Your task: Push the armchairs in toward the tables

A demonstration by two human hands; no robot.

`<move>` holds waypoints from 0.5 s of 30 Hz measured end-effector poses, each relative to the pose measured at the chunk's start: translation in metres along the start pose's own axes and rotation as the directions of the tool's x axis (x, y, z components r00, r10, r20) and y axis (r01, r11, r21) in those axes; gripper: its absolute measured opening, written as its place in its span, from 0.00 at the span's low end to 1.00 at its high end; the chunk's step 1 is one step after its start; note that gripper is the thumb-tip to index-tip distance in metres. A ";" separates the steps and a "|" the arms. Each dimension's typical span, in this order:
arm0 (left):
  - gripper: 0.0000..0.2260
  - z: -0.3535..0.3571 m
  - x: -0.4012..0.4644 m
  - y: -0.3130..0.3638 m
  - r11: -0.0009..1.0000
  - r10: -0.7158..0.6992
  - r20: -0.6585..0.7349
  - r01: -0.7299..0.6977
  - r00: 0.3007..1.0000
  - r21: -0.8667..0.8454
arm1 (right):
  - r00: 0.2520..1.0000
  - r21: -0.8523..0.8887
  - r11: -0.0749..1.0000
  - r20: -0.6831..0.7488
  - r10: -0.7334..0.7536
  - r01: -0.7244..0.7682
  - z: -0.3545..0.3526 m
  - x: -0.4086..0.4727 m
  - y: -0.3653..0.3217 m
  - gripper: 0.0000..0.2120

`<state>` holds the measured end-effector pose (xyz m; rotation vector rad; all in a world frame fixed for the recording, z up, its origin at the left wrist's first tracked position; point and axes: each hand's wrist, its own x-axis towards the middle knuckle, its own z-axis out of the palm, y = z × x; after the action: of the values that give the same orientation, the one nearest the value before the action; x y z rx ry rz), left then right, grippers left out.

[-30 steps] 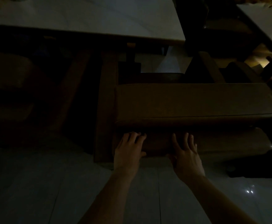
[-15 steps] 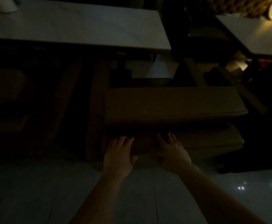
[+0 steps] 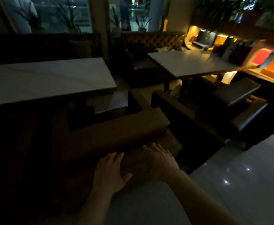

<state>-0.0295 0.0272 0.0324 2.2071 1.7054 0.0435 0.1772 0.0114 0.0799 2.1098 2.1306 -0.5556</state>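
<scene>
The room is dim. A brown armchair (image 3: 116,133) stands with its back toward me, its front under the edge of a white-topped table (image 3: 48,78). My left hand (image 3: 110,171) lies flat with fingers spread against the lower back of the chair. My right hand (image 3: 159,158) rests flat beside it on the same panel. Neither hand grips anything. To the right, a dark armchair (image 3: 240,114) sits by a second white table (image 3: 190,62).
A tufted bench (image 3: 154,40) runs behind the tables under windows with plants. Lit shelves (image 3: 250,51) with coloured items line the right wall. Glossy floor tiles (image 3: 238,176) stretch to the right of the chairs. Another dark chair shape sits at the far left.
My view has lifted and swung right, bringing the second table and dark armchair into sight. Both hands stay flat on the brown chair's back.
</scene>
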 end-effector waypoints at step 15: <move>0.40 -0.018 0.093 0.337 0.969 0.241 -0.034 -0.242 0.970 -0.049 | 0.942 0.132 0.968 -0.235 0.241 -0.215 -0.133 -0.075 0.322 0.45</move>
<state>0.3063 0.0477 0.1299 2.3722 1.4221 0.1789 0.5216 -0.0249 0.1654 2.5637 1.9670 -0.4022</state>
